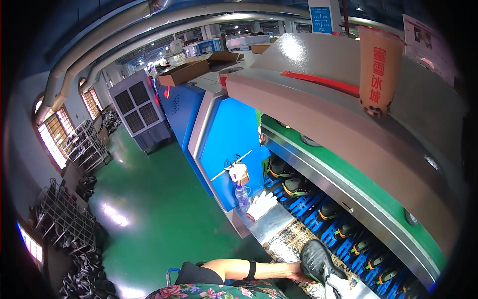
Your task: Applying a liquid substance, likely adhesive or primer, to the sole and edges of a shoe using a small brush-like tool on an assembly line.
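A black shoe is held low at the front, above a worn, stained metal ledge. My bare left hand grips one side of it, fingers partly hidden by the shoe. On the other side my right hand, in a white glove, is closed on the near end of the shoe; the lower frame area hides part of that hand. Beyond the ledge, several dark shoes with orange and green edging sit on blue slatted supports inside the machine.
A white glove and a plastic bottle lie or stand at the ledge's far end. A drink cup and red strip rest on the machine's hood. Wire racks and an air cooler stand left.
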The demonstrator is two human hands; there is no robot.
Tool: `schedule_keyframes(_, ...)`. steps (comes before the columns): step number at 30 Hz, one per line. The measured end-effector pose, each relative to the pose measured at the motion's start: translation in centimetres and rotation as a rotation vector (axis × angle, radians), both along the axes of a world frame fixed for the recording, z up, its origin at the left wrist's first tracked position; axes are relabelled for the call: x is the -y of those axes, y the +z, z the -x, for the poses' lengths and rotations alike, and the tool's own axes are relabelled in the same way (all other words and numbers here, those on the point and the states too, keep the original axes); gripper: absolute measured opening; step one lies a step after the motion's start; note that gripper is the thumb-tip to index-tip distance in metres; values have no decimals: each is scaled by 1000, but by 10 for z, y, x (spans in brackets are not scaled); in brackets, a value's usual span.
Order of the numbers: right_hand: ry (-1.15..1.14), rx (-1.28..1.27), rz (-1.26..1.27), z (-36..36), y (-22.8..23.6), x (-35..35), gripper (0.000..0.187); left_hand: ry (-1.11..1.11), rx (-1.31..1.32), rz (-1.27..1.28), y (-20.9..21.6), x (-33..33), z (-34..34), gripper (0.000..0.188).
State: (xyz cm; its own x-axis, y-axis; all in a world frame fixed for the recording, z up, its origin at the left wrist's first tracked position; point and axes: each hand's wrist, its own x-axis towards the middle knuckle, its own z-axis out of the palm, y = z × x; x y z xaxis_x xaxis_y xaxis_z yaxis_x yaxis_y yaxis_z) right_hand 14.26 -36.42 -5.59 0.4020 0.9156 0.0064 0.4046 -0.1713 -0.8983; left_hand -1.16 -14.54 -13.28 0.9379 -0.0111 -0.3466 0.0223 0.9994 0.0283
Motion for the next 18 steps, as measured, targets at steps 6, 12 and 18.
schedule_keyframes(6, -243, 845, 98, 44, 27, 13, 36, -83, 145, 119, 10, 16, 20, 66)
schedule_keyframes(12, -365, 355, -405, 44, 97, -58, 18, -124, 311, 116, 57, -1, 34, 74)
schedule_keyframes(18, -286, 509, -527, 20, 119, -70, 29, -28, 205, 156, 65, -12, 7, 79)
